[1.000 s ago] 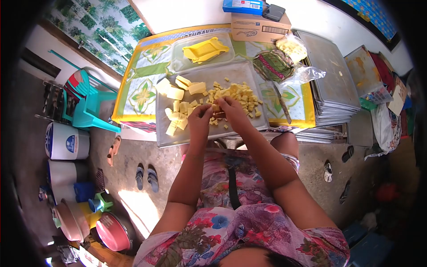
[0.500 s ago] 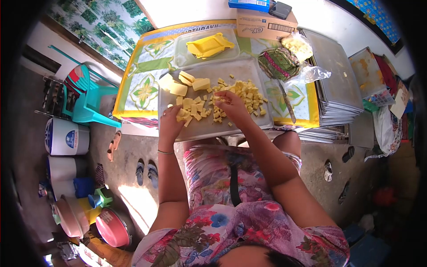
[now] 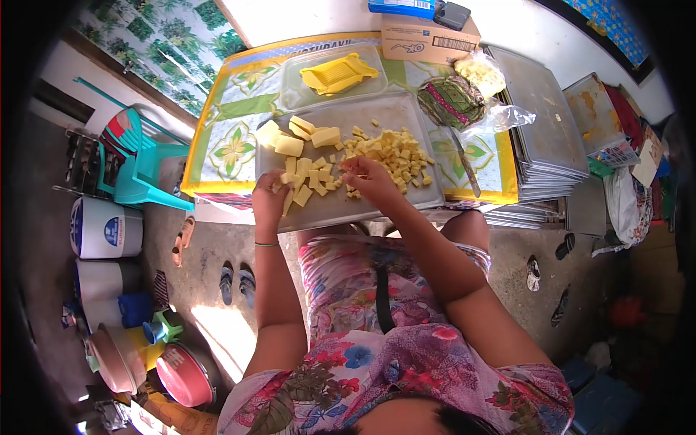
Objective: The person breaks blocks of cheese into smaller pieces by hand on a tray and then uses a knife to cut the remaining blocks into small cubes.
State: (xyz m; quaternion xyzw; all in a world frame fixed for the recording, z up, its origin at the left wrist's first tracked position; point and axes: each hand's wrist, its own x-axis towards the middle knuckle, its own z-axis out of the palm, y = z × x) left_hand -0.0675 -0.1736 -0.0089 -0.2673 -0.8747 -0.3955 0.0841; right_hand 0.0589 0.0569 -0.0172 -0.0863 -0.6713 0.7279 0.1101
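A metal tray (image 3: 341, 214) holds yellow blocks that look like cheese. Large blocks (image 3: 288, 146) lie at its back left, thick sticks (image 3: 308, 174) in the middle, and a heap of small cubes (image 3: 399, 156) on the right. My left hand (image 3: 270, 199) is at the tray's left edge, thumb and fingers curled in beside the sticks; what they hold, if anything, is hidden. Over the left side of the cubes, my right hand (image 3: 370, 181) has its fingertips pinched together. Whatever lies between those fingertips is too small to make out.
Behind the tray, a clear container (image 3: 290, 85) holds a yellow grater-like piece (image 3: 337, 75). A knife (image 3: 465, 163) lies to the right, near a green patterned cloth item (image 3: 451, 103) and a plastic bag (image 3: 480, 76). Stacked metal trays (image 3: 540, 109) and a cardboard box (image 3: 428, 42) stand beyond.
My left hand has drawn back slightly left, its thumb closer to its fingers. My right hand has shifted a little left and down, fingertips closing together. Some sticks by the left hand have shifted.
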